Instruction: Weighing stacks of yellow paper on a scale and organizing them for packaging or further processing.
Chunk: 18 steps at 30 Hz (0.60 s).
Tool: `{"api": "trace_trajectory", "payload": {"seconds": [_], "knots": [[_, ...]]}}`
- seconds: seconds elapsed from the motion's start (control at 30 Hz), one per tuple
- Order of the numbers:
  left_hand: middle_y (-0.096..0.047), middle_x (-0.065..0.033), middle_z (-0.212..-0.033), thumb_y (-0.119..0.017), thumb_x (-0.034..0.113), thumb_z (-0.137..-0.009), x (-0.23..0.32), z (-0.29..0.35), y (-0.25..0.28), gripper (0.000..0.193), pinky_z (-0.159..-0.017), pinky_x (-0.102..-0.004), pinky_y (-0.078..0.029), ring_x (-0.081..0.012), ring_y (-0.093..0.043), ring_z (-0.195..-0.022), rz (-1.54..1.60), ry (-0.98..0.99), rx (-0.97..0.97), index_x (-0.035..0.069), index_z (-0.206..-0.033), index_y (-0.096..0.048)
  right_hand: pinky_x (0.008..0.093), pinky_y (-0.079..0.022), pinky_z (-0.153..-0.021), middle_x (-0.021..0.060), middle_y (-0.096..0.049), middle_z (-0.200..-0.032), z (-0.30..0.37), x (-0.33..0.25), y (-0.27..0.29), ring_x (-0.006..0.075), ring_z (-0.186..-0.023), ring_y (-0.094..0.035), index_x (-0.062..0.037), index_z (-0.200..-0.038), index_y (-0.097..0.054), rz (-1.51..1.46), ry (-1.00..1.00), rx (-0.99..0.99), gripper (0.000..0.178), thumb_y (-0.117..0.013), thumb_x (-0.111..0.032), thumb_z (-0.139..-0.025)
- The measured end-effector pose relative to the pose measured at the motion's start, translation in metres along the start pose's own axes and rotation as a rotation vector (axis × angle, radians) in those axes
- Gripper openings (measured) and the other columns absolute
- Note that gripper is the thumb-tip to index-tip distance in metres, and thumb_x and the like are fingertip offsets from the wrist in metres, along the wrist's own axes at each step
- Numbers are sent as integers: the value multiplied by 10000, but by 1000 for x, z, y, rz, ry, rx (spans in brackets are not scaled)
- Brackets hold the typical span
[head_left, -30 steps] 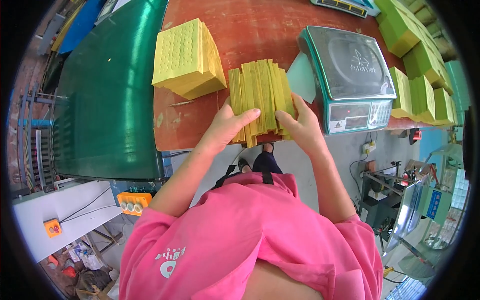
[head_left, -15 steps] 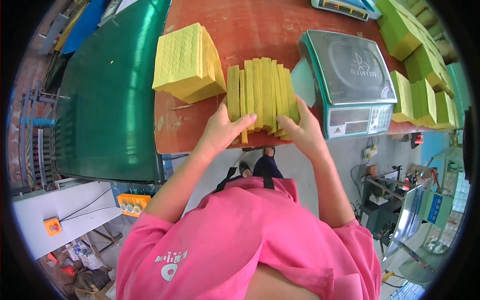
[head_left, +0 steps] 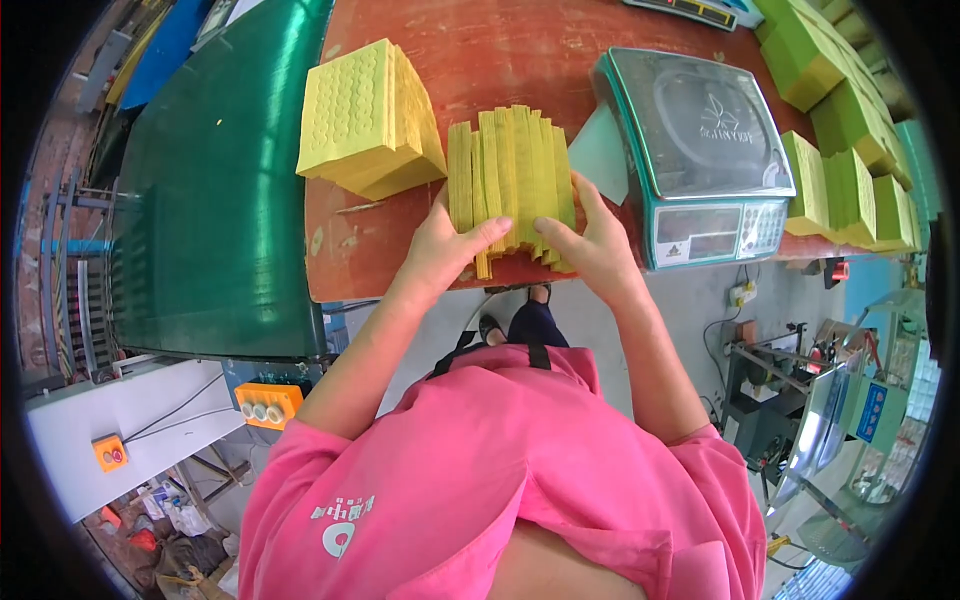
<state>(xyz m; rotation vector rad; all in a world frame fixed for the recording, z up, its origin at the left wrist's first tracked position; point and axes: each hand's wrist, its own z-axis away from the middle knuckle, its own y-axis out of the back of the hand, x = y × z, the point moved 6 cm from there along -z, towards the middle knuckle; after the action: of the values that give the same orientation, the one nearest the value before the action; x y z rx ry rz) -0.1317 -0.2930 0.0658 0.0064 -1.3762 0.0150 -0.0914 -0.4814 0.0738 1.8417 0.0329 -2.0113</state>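
A bundle of yellow paper sheets (head_left: 512, 170) stands on edge near the front of the red-brown table, its upper and lower edges uneven. My left hand (head_left: 445, 245) presses its left side, the thumb lying over the near part of the sheets. From the right, my right hand (head_left: 597, 243) grips the same bundle, thumb across the top and fingers along the outer sheet. Just left of it sits a tall stack of yellow embossed paper (head_left: 350, 120), touching or almost touching the bundle.
A teal digital scale (head_left: 700, 150) stands to the right, with a pale green sheet (head_left: 600, 150) beside it. More yellow paper stacks (head_left: 850, 195) line the right side. At left is a green conveyor belt (head_left: 210, 200); orange switch boxes (head_left: 268, 407) hang below it. Another scale (head_left: 690, 12) is at the back.
My right hand has moved inward, squeezing the bundle narrower and bringing its sheets closer together. The left hand stays against its side.
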Motion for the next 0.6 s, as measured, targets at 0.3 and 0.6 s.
{"api": "trace_trajectory", "payload": {"seconds": [0.3, 0.6], "knots": [[-486, -146, -1329, -671, 232, -883, 43, 11, -15, 627, -1041, -363, -371, -227, -465, -1233, -138, -218, -52, -18, -1378, -378, 344, -457, -960, 181, -564, -1248, 7, -31, -4, 221, -1134, -568, -22, -1464, -292, -205, 119, -48, 775, -669, -163, -802], [-332, -186, -1478, -830, 146, -710, 11, 32, -4, 1116, -1114, -395, -302, -285, -361, -1358, -88, -409, 30, -27, -1511, -73, 385, -358, -1079, 117, -415, -1402, 34, 25, -13, 211, -1304, -413, -36, -1508, -184, -233, 322, -15, 872, -710, -167, -824]]}}
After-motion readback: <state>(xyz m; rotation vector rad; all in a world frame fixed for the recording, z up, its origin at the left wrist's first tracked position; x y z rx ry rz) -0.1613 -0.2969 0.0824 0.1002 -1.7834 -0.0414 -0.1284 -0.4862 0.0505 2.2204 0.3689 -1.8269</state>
